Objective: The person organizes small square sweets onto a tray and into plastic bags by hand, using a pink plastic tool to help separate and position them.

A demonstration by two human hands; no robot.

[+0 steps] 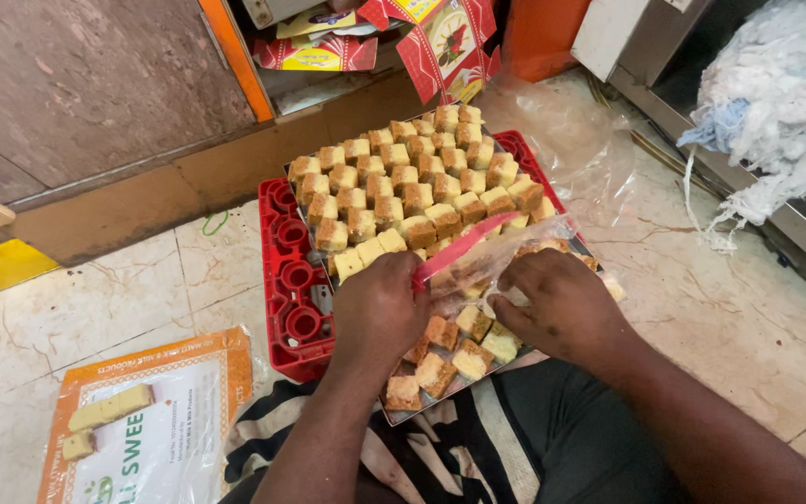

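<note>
Both hands, left hand [380, 308] and right hand [562, 303], pinch the clear bag [482, 261] open mid-frame; a few sweets bagged, most squares [403, 182] on the tray [515, 359] remain.

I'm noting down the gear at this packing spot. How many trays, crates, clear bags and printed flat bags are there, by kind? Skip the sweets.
Metal tray of sweet squares: 1
Red plastic crate under it: 1
Clear bag with a red strip, held by the left hand and right hand: 1
Orange printed flat bag on the floor: 1
Total: 4
</note>
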